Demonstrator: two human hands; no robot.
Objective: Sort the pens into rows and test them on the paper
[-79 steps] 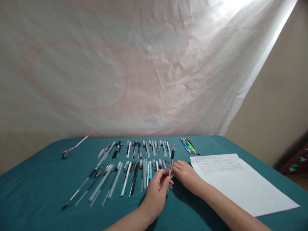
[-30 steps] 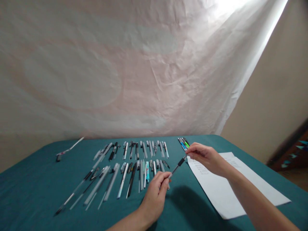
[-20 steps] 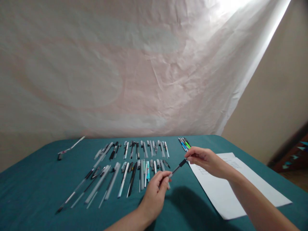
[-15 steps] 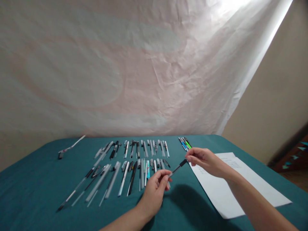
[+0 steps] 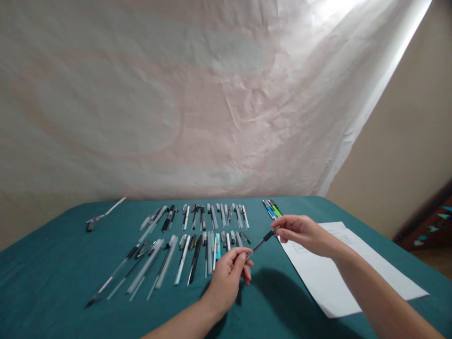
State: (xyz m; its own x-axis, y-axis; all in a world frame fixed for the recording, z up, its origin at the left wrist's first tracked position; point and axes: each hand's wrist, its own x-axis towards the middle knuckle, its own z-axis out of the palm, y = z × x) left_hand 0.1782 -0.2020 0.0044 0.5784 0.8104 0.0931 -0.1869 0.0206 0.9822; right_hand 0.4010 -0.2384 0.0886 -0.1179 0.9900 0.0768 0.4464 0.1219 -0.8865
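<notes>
I hold one slim pen (image 5: 260, 243) with a black grip between both hands, tilted up to the right above the teal tablecloth (image 5: 63, 282). My left hand (image 5: 229, 275) pinches its lower clear end. My right hand (image 5: 300, 230) pinches its upper black end, fingers closed. Just left of the hands lie two rows of several pens (image 5: 197, 235), side by side on the cloth.
A white sheet of paper (image 5: 360, 273) with faint writing lies at the right, under my right forearm. A small group of coloured pens (image 5: 271, 208) rests behind my right hand. A lone pen (image 5: 104, 215) lies at the far left. A creased white backdrop hangs behind.
The pen stood upright in my left hand beside my right; now it is stretched between both hands. My right hand rose to take its upper end. Little has moved in the last second.
</notes>
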